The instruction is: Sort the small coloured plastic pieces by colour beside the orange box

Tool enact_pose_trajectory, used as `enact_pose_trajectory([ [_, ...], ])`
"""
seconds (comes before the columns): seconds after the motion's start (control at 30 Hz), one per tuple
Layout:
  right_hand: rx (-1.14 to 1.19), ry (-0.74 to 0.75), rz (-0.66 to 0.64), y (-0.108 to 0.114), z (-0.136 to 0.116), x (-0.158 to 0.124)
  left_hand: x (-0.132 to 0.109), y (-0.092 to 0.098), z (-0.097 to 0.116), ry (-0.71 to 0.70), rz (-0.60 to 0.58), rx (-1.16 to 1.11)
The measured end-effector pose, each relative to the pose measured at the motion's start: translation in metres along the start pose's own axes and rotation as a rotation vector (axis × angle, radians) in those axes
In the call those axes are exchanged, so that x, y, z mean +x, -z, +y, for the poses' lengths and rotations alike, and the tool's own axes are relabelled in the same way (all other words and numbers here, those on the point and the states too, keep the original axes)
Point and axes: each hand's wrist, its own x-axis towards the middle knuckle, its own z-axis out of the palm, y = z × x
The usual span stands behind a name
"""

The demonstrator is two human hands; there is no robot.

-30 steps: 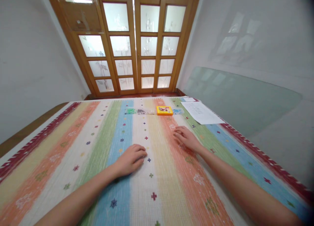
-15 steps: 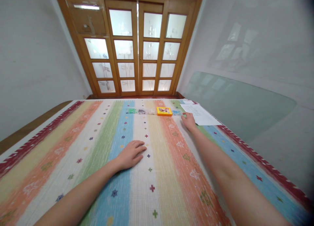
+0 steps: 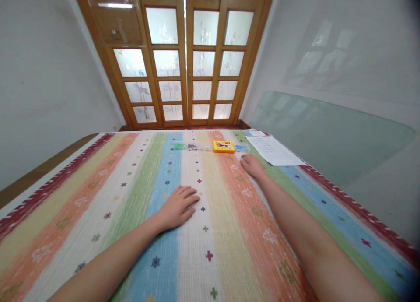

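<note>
My left hand (image 3: 179, 207) lies palm down on the striped tablecloth (image 3: 223, 197), fingers a little apart and holding nothing. Farther out on the right, my right hand (image 3: 252, 165) rests on the cloth with slightly bent fingers; I see nothing in it. Its fingertips are just below a clear packet with blue pieces (image 3: 242, 149). A yellow box (image 3: 223, 146) with a printed picture stands left of that packet. Farther left in the same row lie a clear packet with dark pieces (image 3: 193, 147) and one with green pieces (image 3: 179, 146).
White printed sheets (image 3: 274, 151) lie near the table's right edge, beyond my right hand. A pale green glass panel (image 3: 328, 135) runs along the wall on the right. Wooden doors with glass panes (image 3: 183, 65) stand behind the far edge.
My right hand has drawn back slightly from the blue packet and the paper. My left hand stays in nearly the same place. The view has shifted a little.
</note>
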Motion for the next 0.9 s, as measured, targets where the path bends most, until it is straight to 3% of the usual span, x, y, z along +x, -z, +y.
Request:
enact_pose_trajectory([
  [0.2,-0.1,0.001,-0.044,0.001,-0.011,0.005,0.007,-0.007,-0.017,0.22,-0.052,0.126],
  [0.37,-0.096,0.004,-0.043,-0.001,-0.009,0.009,0.02,-0.002,-0.064,0.45,-0.029,0.235],
  [0.53,-0.074,-0.011,-0.031,-0.001,-0.01,0.014,0.028,0.01,-0.104,0.534,-0.014,0.272],
  [0.9,-0.081,-0.01,-0.046,0.01,-0.022,0.008,0.035,0.012,-0.111,0.573,-0.028,0.279],
])
